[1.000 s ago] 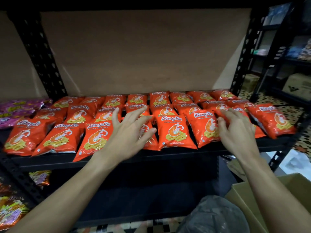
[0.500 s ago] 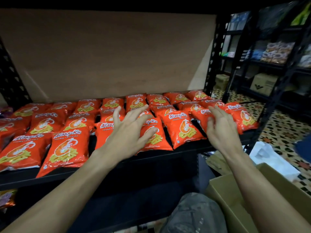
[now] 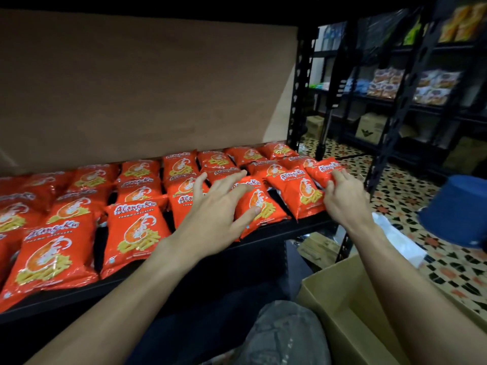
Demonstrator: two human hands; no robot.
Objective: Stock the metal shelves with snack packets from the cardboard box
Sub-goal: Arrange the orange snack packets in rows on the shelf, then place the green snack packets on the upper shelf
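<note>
Reaching: from the head view, both my arms stretch over the black metal shelf [image 3: 266, 239].
Left hand [image 3: 216, 212]: fingers spread wide and flat, resting on an orange packet [image 3: 259, 206], gripping nothing.
Right hand [image 3: 342, 196]: fingers curled on the rightmost packet [image 3: 322, 168] at the shelf's end; whether they pinch it I cannot tell.
Snack packets [image 3: 137, 227]: lying in rows across the shelf.
Cardboard box [image 3: 350, 309]: open, lower right, beside my right forearm.

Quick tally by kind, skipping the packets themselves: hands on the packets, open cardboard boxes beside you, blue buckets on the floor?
Hands on the orange packets: 2 (left hand, right hand)
Open cardboard box: 1
Blue bucket: 1
Total: 4
</note>
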